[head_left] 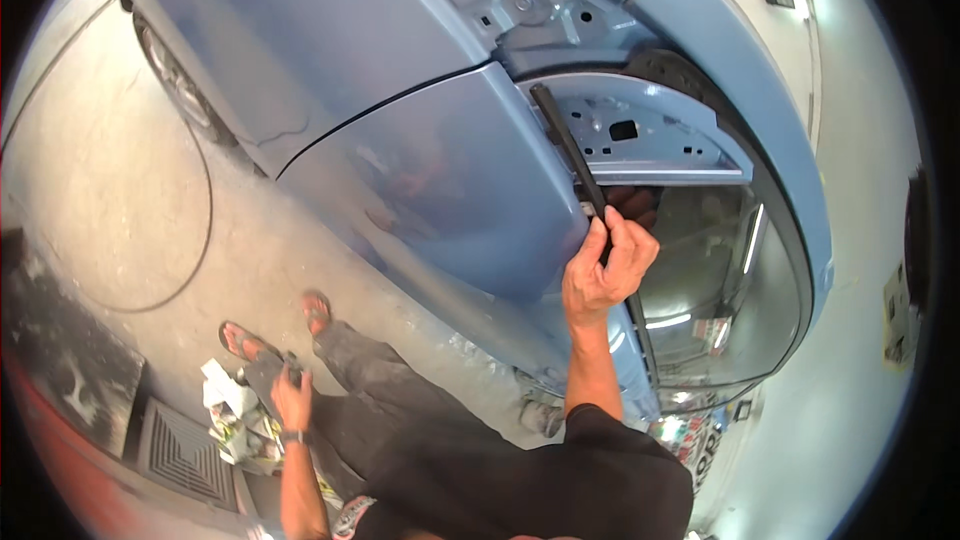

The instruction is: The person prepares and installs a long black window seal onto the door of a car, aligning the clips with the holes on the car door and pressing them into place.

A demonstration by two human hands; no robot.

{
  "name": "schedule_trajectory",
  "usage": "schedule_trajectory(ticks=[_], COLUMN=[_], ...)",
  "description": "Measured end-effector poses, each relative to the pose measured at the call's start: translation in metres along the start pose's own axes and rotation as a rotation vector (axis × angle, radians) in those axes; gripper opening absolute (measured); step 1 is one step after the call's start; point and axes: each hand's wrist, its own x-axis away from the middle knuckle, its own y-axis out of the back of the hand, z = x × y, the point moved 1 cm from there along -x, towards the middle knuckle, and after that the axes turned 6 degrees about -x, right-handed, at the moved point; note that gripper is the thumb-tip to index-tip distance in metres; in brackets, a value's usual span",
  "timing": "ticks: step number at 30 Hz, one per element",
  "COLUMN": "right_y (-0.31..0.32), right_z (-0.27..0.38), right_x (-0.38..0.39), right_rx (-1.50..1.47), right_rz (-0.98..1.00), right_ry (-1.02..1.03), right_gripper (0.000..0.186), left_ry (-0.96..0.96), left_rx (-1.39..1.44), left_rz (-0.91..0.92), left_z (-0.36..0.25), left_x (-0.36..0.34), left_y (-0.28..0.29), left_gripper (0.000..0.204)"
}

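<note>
A long, slim, straight black strip (573,148) is pinched by the right hand (603,275); the left hand's (292,405) hold cannot be told.

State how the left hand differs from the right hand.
The right hand pinches a black strip beside a car window; the left hand, lower in view, seems to hold a small dark object. The left hand's wrist bears a band; the right hand's wrist is bare. Both hands are ungloved.
</note>
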Motion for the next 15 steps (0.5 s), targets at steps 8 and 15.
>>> schedule_trajectory(ticks=[8, 15], right_y=[-0.007, -0.008], right_z=[0.005, 0.011], right_x=[0.004, 0.003], right_rx=[-0.064, -0.054], right_rz=[-0.05, -0.059], right_ry=[-0.041, 0.017], right_gripper=[0.023, 0.016], left_ry=[0.62, 0.402], left_rx=[-0.111, -0.192], left_rz=[0.17, -0.107], left_z=[0.048, 0.118], left_x=[0.044, 0.044], left_y=[-0.075, -0.145], left_gripper=[0.104, 0.093])
